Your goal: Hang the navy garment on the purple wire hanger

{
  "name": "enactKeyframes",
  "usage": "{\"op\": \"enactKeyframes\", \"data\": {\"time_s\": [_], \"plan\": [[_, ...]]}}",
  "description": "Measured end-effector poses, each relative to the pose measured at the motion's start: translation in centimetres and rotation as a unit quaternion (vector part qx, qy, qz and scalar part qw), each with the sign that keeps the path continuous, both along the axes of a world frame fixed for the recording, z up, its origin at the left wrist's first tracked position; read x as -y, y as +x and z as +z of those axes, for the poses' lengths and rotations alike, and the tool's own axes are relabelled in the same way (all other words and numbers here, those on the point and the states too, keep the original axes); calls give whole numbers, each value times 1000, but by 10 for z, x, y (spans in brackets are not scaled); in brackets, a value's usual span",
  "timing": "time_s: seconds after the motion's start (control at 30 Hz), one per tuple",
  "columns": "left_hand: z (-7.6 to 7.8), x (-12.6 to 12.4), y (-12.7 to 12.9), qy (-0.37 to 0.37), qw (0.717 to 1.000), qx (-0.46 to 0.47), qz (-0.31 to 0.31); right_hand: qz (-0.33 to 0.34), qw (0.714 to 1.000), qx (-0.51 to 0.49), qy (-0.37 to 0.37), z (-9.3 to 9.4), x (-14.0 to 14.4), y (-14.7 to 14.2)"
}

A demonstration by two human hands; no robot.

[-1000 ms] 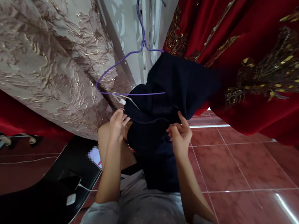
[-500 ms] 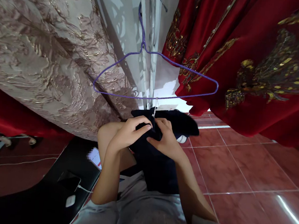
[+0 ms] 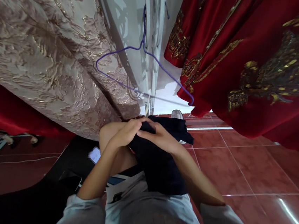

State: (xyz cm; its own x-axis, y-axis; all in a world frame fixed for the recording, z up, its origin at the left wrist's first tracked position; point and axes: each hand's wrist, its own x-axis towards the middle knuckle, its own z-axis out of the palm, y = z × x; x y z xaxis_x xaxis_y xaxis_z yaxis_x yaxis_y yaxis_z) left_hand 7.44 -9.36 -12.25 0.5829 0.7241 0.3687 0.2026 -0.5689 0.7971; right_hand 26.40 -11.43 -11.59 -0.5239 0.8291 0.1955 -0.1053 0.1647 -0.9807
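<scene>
A dark navy cloth [image 3: 160,166], perhaps a garment, lies over my lap and knee, with its far end spread beyond my fingers. My left hand [image 3: 126,133] is closed on its upper edge, fingers bent round the fabric. Close beside it, my right hand [image 3: 160,137] grips the same edge, thumb pointing towards the left hand. The fingertips nearly meet, and what lies between them is partly hidden. A pale strap or loop [image 3: 147,104] runs from the bottom bar of a purple wire hanger [image 3: 143,48] down to my fingers. The hanger hangs tilted, lower on its right.
Beige brocade fabric [image 3: 52,53] hangs at left, and red gold-embroidered cloth [image 3: 217,62] at right. White metal uprights [image 3: 158,39] stand behind the hanger. A lit phone [image 3: 95,155] lies on a black surface [image 3: 33,189]. A pale shoe [image 3: 177,114] shows on red floor tiles [image 3: 229,162].
The hanger has turned and tilted, its right end swinging inwards and down. My hands have drawn closer together. The cloth's far end has shifted, uncovering more of the shoe.
</scene>
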Motion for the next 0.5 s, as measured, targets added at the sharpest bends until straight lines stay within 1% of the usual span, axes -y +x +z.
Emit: {"op": "enactKeyframes", "data": {"time_s": [0.03,0.1,0.17,0.23,0.3,0.33,0.4,0.43,0.47,0.5], "plan": [[-4,-2,-5,2,999,-29,-20,24,1000,14,10,7,1,8],[-9,-8,-19,38,996,-79,-17,46,998,37,26,23,4,24],[-7,-13,-32,60,990,-129,0,29,997,53,42,37,6,38],[-1,-15,-43,39,988,-149,18,-1,995,77,67,46,7,47],[5,-13,-49,2,992,-117,45,-42,984,118,128,51,6,51],[7,-11,-49,-12,994,-88,61,-75,972,136,174,51,5,51],[8,-6,-46,-31,995,-29,95,-141,940,154,271,49,2,50],[8,-4,-43,-32,993,-3,111,-158,923,153,315,48,0,48],[7,-3,-38,-30,992,17,125,-160,910,151,351,46,-1,46],[5,-2,-33,-23,990,37,135,-147,902,149,378,45,-3,43]]}}
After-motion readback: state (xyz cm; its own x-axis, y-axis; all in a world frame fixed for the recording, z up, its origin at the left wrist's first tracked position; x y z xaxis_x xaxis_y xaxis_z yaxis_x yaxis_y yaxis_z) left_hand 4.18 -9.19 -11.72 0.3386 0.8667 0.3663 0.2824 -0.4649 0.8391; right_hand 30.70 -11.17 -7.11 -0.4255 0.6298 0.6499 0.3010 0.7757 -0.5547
